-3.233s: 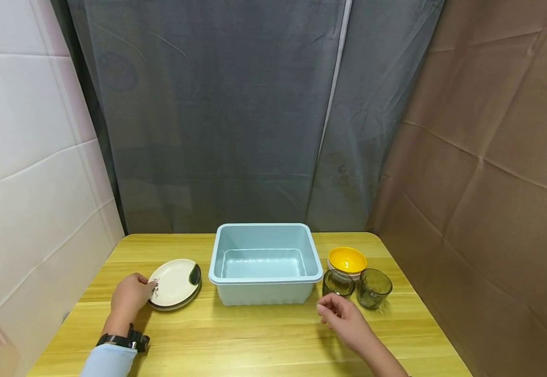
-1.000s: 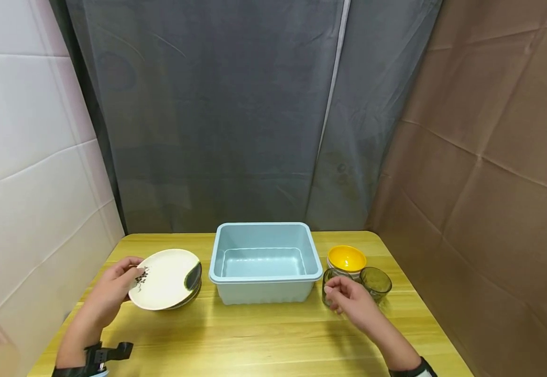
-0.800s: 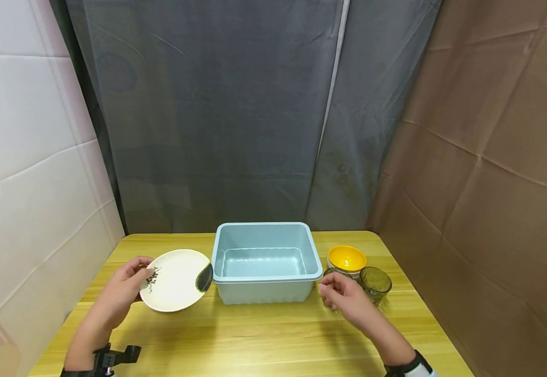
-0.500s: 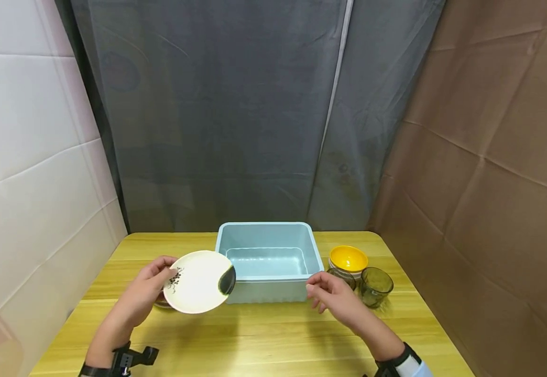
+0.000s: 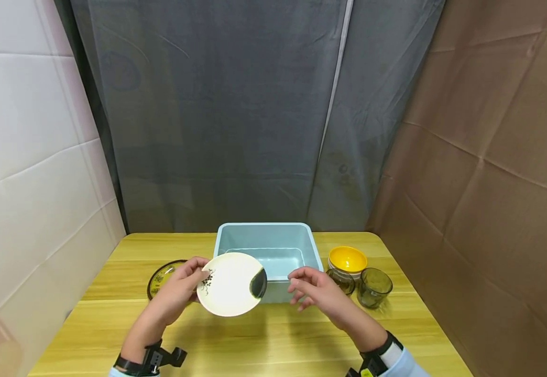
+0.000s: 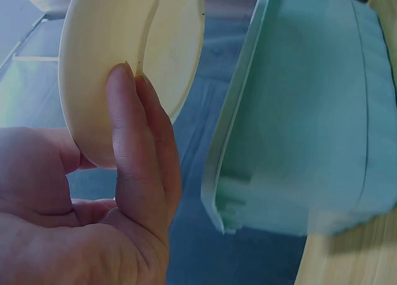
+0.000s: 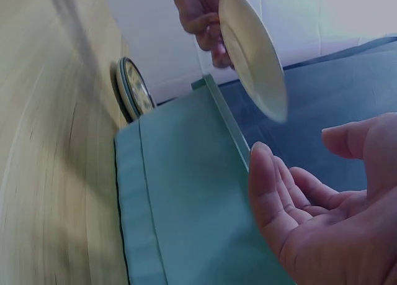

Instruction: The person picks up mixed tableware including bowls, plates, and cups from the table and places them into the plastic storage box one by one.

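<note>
My left hand [image 5: 179,289] grips a cream plate [image 5: 230,285] by its left rim, thumb on top and fingers beneath. The plate carries a dark leaf patch and a small berry pattern, and it hangs in front of the pale blue basin [image 5: 269,226], overlapping its near wall in the head view. From below, the left wrist view shows fingers [image 6: 139,136] spread under the plate's base. My right hand [image 5: 318,293] holds nothing; its fingers are relaxed and apart from the thumb, just right of the plate and by the basin's front right corner.
A dark-rimmed, yellow patterned plate [image 5: 160,277] lies on the wooden table [image 5: 236,351], partly behind my left hand. Right of the basin stand a yellow bowl [image 5: 347,258] atop a pale one and two smoky glasses, one of them the outer glass [image 5: 374,288].
My left hand has lifted the cream plate off the stack and carried it right, to the basin's front. The patterned plate beneath is uncovered. My right hand has moved left, away from the glasses.
</note>
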Motion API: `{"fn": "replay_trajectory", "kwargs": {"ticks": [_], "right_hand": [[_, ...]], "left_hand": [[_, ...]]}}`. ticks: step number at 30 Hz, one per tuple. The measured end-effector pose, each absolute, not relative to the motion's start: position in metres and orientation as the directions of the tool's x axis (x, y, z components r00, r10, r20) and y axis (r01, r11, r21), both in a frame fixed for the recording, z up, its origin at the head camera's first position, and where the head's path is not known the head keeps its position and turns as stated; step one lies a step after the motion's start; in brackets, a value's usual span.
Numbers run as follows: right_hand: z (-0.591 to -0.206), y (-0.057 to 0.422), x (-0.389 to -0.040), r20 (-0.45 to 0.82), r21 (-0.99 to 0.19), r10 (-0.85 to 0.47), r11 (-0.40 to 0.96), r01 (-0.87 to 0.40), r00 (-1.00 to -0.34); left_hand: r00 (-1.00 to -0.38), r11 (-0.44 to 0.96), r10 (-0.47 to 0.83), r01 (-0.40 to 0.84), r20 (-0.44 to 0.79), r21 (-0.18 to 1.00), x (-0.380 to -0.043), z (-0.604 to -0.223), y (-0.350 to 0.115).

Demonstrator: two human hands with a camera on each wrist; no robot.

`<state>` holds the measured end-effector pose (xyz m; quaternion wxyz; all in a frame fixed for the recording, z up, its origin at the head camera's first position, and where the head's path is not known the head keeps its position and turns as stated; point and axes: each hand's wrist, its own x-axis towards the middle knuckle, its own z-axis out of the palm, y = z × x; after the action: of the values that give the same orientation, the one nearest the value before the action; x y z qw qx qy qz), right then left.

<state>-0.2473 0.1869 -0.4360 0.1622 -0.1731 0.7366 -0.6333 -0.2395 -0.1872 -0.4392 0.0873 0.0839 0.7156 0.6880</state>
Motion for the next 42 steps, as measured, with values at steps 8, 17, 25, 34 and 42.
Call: {"fn": "replay_trajectory", "kwargs": {"ticks": [8,17,25,34,42], "right_hand": [[-0.436,0.176,-0.249,-0.028,-1.0,-0.502,0.015,0.023,-0.864],[-0.438,0.173,-0.25,-0.025,-0.995,-0.503,-0.07,0.07,-0.864],[-0.437,0.174,-0.25,-0.027,-0.989,-0.489,-0.111,0.093,-0.872],[-0.435,0.177,-0.249,-0.053,-0.987,-0.479,-0.11,0.119,-0.876],[-0.431,0.18,-0.249,-0.062,-0.989,-0.453,-0.094,0.117,-0.889]], "left_hand": [[-0.955,0.006,0.297,0.027,0.024,1.0,-0.247,-0.442,-0.16],[-0.945,-0.022,0.325,0.024,0.03,0.999,-0.25,-0.443,-0.138],[-0.944,-0.023,0.33,0.01,0.017,1.0,-0.25,-0.443,-0.129],[-0.942,-0.019,0.337,-0.008,-0.001,1.0,-0.25,-0.441,-0.127],[-0.936,-0.026,0.351,-0.022,-0.011,0.999,-0.249,-0.438,-0.124]]}}
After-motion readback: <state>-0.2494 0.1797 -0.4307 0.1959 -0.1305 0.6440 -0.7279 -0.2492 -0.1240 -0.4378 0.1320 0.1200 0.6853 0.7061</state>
